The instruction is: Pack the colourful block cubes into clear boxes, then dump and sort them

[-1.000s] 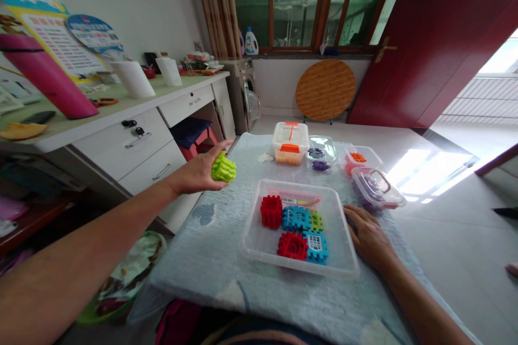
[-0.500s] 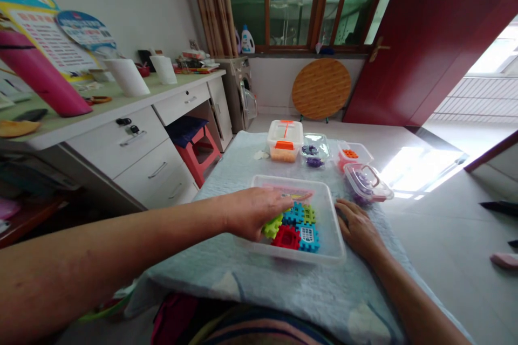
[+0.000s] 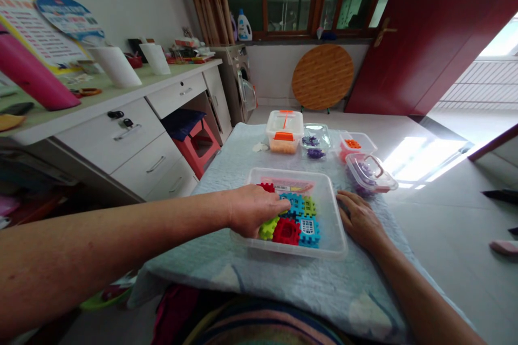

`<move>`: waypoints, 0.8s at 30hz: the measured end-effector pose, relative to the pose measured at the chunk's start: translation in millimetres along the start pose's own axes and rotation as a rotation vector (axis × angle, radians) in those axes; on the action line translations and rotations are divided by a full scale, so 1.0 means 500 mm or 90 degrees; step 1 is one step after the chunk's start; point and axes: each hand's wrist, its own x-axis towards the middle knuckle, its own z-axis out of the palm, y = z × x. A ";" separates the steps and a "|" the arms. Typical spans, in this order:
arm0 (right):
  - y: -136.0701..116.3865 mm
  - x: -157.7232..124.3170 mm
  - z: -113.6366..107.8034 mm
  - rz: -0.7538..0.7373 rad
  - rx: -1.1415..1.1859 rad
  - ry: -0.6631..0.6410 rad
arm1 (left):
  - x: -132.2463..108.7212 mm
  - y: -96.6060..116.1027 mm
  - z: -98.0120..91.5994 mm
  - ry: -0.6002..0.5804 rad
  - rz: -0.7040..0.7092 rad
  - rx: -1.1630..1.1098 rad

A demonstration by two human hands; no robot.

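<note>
Lime block (image 3: pixel 267 229) is inside the clear bin (image 3: pixel 332 229), front-left, just left of the red block (image 3: pixel 286 232). Left hand (image 3: pixel 257 210) reaches over the bin's left wall and is curled over it, thumb lying above the blocks. Fingers are mostly hidden, so can't tell if the grip is closed on it or loose.

Right of the red block: blue block with white lattice (image 3: pixel 309 230). Row behind: blue block (image 3: pixel 295 203), then green block (image 3: pixel 309 206). Another red block (image 3: pixel 266 187) sits further back, mostly behind the hand. Pink printed sheet (image 3: pixel 301 186) along the bin's rear.

Right hand (image 3: pixel 362 221) rests on the cloth (image 3: pixel 232 167) by the bin's right wall, fingers extended and relaxed.

Beyond the bin, left to right: orange-clasped box (image 3: pixel 284 133), clear box (image 3: pixel 317 137) with purple pieces, tub (image 3: pixel 366 145) with orange pieces. Handled box (image 3: pixel 370 175) is nearer, past the right hand.
</note>
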 end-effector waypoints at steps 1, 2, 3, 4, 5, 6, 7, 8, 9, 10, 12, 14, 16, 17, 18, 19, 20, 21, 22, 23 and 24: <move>0.001 0.000 0.001 0.000 0.003 0.002 | 0.000 0.001 -0.001 -0.010 -0.005 0.004; 0.002 0.000 0.001 0.000 0.005 0.005 | -0.001 0.001 -0.002 -0.017 -0.008 0.007; 0.002 -0.001 0.002 -0.001 0.008 0.009 | -0.002 0.001 -0.003 -0.021 -0.009 0.009; 0.003 -0.001 0.003 -0.002 0.010 0.011 | -0.003 0.001 -0.004 -0.021 -0.008 0.011; 0.004 -0.001 0.003 -0.003 0.010 0.013 | -0.003 0.002 -0.005 -0.020 -0.006 0.012; 0.004 -0.001 0.004 -0.004 0.010 0.014 | -0.004 0.002 -0.007 -0.018 -0.003 0.015; 0.004 -0.002 0.004 -0.005 0.010 0.014 | -0.004 0.002 -0.008 -0.017 0.000 0.017; 0.005 -0.002 0.004 -0.006 0.010 0.013 | -0.004 0.002 -0.009 -0.019 0.002 0.019; 0.005 -0.002 0.004 -0.006 0.010 0.013 | -0.004 0.003 -0.010 -0.023 0.002 0.019; 0.005 -0.002 0.004 -0.006 0.009 0.012 | -0.004 0.003 -0.012 -0.027 0.003 0.019; 0.006 -0.002 0.004 -0.008 0.007 0.011 | -0.003 0.004 -0.015 -0.035 0.002 0.017; 0.006 -0.002 0.004 -0.009 0.003 0.011 | -0.005 0.005 -0.020 -0.039 -0.002 0.016; 0.006 -0.002 0.005 -0.010 0.000 0.013 | -0.008 0.006 -0.028 -0.039 -0.005 0.015; 0.006 -0.002 0.006 -0.010 -0.003 0.014 | -0.010 0.007 -0.031 -0.038 -0.005 0.013; 0.006 -0.002 0.006 -0.010 -0.005 0.013 | -0.012 0.008 -0.035 -0.035 -0.006 0.010; 0.006 -0.002 0.006 -0.010 -0.007 0.013 | -0.014 0.008 -0.037 -0.031 -0.008 0.007; 0.006 -0.002 0.006 -0.010 -0.008 0.012 | -0.014 0.009 -0.038 -0.028 -0.009 0.007; 0.005 -0.002 0.006 -0.010 -0.009 0.011 | -0.013 0.009 -0.037 -0.026 -0.008 0.011; 0.005 -0.002 0.005 -0.009 -0.009 0.012 | -0.010 0.010 -0.034 -0.029 -0.006 0.019; 0.005 -0.002 0.005 -0.008 -0.008 0.012 | -0.006 0.011 -0.029 -0.034 -0.004 0.032; 0.004 -0.002 0.004 -0.007 -0.007 0.014 | -0.001 0.011 -0.022 -0.038 -0.005 0.048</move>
